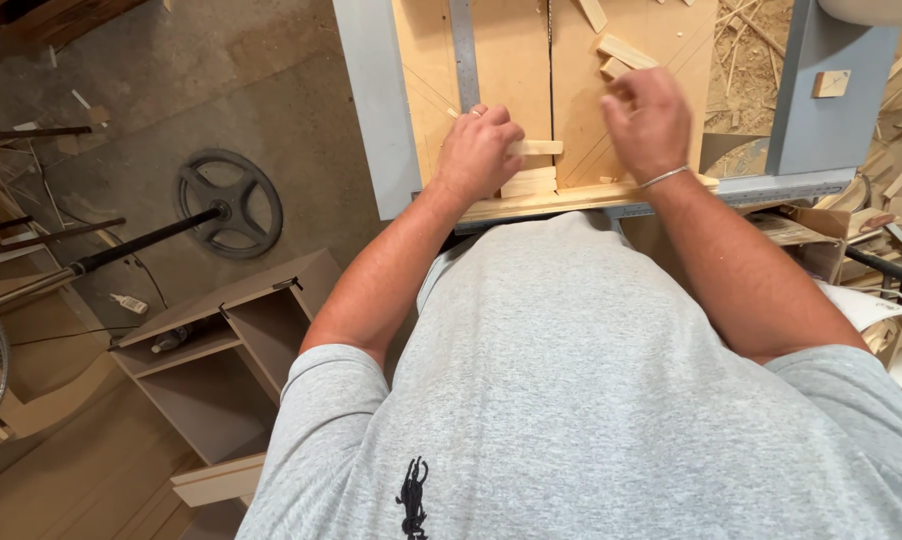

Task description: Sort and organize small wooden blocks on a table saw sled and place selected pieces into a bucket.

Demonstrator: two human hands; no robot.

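On a saw table (381, 110), the left hand (479, 150) pins a small wood block (534, 148) steady beside the blade slot (549, 60) (right hand (648, 122) hovers loosely curled, grasping nothing).

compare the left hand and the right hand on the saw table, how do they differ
The left hand presses down on a small wood strip beside the blade slot; the right hand is loosely curled, and its grip on anything cannot be made out. The right wrist wears a thin bracelet; the left wrist is bare, though a finger shows a ring. Both rest over the tan saw table, bare-armed.
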